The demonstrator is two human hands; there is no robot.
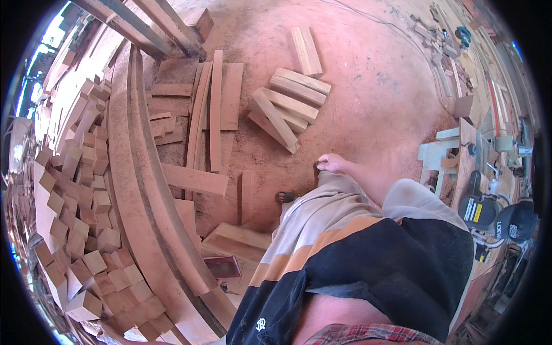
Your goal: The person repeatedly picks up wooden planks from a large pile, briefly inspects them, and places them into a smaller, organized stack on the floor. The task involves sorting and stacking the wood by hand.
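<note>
Neither my left hand nor my right hand can be made out, so what they hold or touch is hidden. My lap and legs fill the lower middle, wrapped in a black, orange and grey cloth (pixel 374 259) under a red plaid shirt (pixel 368 333). A bare foot (pixel 330 163) and a darker foot (pixel 284 197) show on the dusty floor. Just beyond them lies a loose group of squared wood pieces (pixel 296 95), some resting across others. One more pale wood block (pixel 306 52) lies apart, farther off.
Stacked wood blocks (pixel 86 201) stand at the left beside a long curved timber beam (pixel 141 190). Planks (pixel 215 115) lie next to it, near a dark red flat piece (pixel 223 267). On the right, a bench carries a black power tool (pixel 483 210). A cable (pixel 397 29) crosses the far floor.
</note>
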